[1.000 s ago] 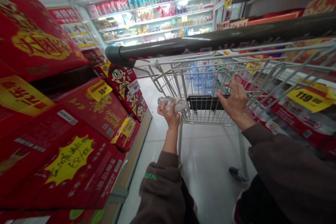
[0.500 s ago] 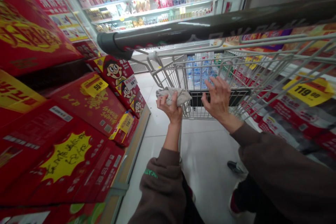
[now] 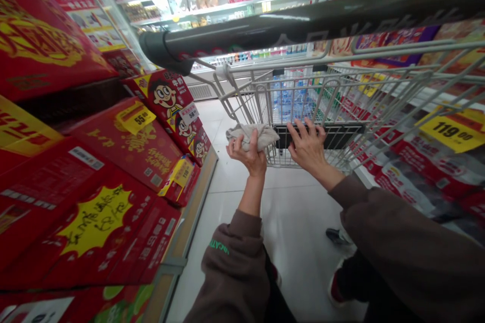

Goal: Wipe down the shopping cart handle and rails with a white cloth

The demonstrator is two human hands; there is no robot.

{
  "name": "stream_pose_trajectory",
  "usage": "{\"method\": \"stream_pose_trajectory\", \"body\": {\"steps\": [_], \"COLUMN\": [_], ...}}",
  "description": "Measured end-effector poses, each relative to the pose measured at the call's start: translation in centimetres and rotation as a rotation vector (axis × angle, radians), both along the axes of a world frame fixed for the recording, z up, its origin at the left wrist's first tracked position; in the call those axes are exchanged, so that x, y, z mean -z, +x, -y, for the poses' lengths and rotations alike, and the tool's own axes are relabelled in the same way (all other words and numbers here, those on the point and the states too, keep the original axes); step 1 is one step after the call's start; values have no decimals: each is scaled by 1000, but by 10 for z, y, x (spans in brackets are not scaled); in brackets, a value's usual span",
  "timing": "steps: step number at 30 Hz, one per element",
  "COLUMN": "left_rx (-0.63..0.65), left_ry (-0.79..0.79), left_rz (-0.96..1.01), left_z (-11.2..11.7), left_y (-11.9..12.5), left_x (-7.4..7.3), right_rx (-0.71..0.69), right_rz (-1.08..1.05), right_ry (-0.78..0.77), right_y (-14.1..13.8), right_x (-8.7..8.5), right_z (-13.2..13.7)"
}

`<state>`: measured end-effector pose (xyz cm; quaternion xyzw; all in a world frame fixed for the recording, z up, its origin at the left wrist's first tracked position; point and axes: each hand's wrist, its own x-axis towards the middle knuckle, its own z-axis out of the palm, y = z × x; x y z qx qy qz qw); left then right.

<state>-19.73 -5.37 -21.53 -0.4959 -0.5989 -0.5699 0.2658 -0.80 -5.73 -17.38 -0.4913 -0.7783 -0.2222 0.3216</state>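
Note:
A crumpled grey cloth (image 3: 261, 137) is gripped in my left hand (image 3: 248, 156), close to the near left corner of the shopping cart (image 3: 250, 88). My right hand (image 3: 308, 146) has its fingers spread over the black panel (image 3: 337, 137) on the cart's near end; whether it touches the panel I cannot tell. Nothing shows in that hand. The cart's thick dark handle (image 3: 242, 31) crosses the upper part of the view, beyond both hands. Through the wire mesh, blue-tinted bottles (image 3: 293, 98) are visible.
Red gift boxes (image 3: 125, 146) with yellow price tags are stacked along the left. On the right, red-and-white packs (image 3: 420, 171) line a low shelf under a yellow price tag (image 3: 452, 128). A lit display cooler (image 3: 215, 7) stands at the back. Pale tiles (image 3: 291, 222) cover the floor.
My right hand has lowered and moved slightly left, onto or in front of the black panel. The left hand keeps its hold on the cloth. The cart's handle appears slightly higher in view.

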Motion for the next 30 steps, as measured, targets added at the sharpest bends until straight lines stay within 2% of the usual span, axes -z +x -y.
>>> {"method": "stream_pose_trajectory", "body": {"steps": [1, 3, 8, 10, 12, 15, 17, 19, 25, 27, 30], "left_rx": [4, 38, 134, 121, 94, 62, 57, 86, 172, 174, 154], "left_ry": [-9, -75, -344, -358, -281, -130, -104, -151, -391, -375, -258], "left_rz": [-2, -10, 14, 13, -6, -32, -29, -10, 40, 31, 18], "left_z": [-2, -5, 0, 3, 4, -1, -6, -9, 4, 6, 1], "left_y": [0, 1, 5, 6, 7, 9, 10, 11, 16, 19, 21], "left_x": [0, 11, 64, 73, 68, 50, 43, 47, 92, 93, 75], "right_rx": [6, 16, 8, 2, 0, 1, 5, 8, -10, -18, -28], "right_rz": [2, 6, 5, 12, 13, -16, -46, -67, -42, -31, -27], "right_ry": [-1, 5, 10, 19, 29, 28, 19, 8, -24, -38, -56], "right_y": [-1, 0, 4, 5, 5, 5, 6, 8, 15, 17, 17], "right_x": [0, 0, 1, 0, -2, -1, 1, 3, -1, -3, -4], "right_z": [0, 1, 1, 1, 1, 1, 1, 1, 5, 6, 6]}}
